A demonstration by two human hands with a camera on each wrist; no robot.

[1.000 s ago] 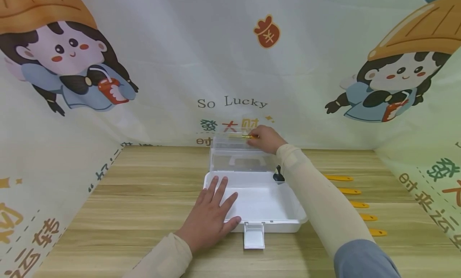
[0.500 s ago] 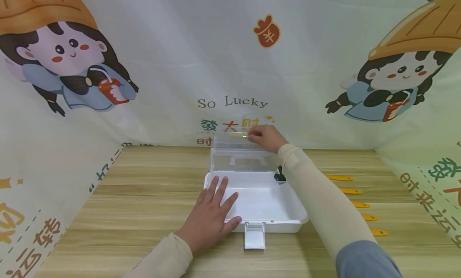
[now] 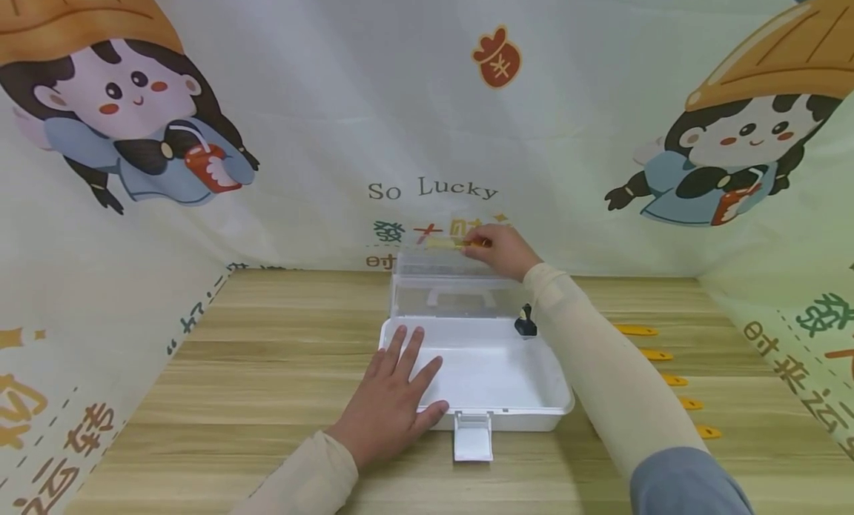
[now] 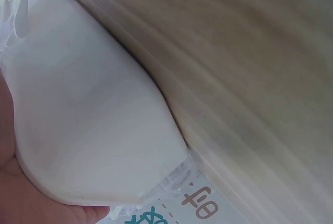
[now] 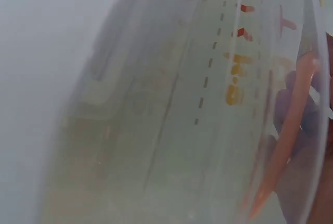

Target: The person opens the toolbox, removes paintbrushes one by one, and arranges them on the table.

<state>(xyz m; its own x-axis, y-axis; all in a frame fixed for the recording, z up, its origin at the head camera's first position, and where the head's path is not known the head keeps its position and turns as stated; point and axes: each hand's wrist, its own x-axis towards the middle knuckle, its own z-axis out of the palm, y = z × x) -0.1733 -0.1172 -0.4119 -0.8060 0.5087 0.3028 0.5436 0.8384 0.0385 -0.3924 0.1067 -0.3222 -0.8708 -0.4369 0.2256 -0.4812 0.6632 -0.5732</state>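
Note:
A white plastic box [image 3: 480, 378] stands on the table with its transparent lid [image 3: 460, 296] tipped back. My left hand [image 3: 394, 396] rests on the box's left side, fingers straight and spread, thumb over the front rim. In the left wrist view, part of that hand [image 4: 26, 198] touches the white box wall [image 4: 99, 104]. At the lid's top edge my right hand [image 3: 502, 252] pinches a paintbrush [image 3: 477, 243] by its orange handle, the pale yellowish head pointing left. Through the clear plastic, the right wrist view shows the orange handle [image 5: 289, 130] and the fingers, partly blurred.
Several orange handles [image 3: 637, 330] lie in a column on the table to the right, partly behind the right forearm. A small black object [image 3: 525, 322] is at the box's back right corner. The white front latch [image 3: 472, 437] hangs down. Printed cloth [image 3: 313, 130] encloses the table.
My right hand has risen slightly and shifted right with the paintbrush, whose head now shows higher by the lid's top edge. My left hand keeps its place on the box.

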